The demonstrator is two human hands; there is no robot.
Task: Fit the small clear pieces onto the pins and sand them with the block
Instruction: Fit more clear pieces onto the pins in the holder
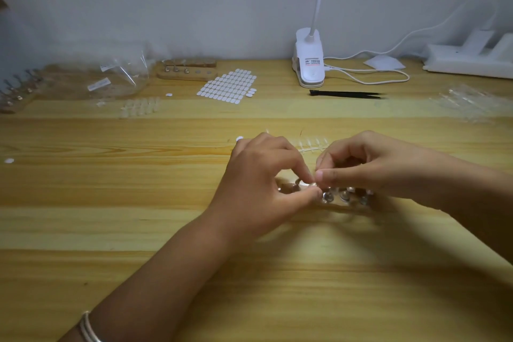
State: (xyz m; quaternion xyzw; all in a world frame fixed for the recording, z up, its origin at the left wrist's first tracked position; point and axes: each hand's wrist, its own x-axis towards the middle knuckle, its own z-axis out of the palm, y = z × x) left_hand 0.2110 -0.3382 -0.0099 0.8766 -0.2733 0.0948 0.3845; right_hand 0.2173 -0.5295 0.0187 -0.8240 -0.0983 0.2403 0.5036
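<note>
pin holder (358, 204): metal pins (328, 197) in it | our left hand (258, 183) pinches a clear piece (305, 184) over it | our right hand (369, 164) curled alongside, grip unclear | rear holder (186, 75): three more

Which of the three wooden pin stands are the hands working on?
The near stand, under the left hand and right hand. The back stand by the sticker sheet and the far-left stand sit untouched.

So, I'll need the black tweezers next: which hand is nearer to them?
Right. The right hand lies almost straight in front of the black tweezers; the left hand is in front too, but further to their left.
</note>
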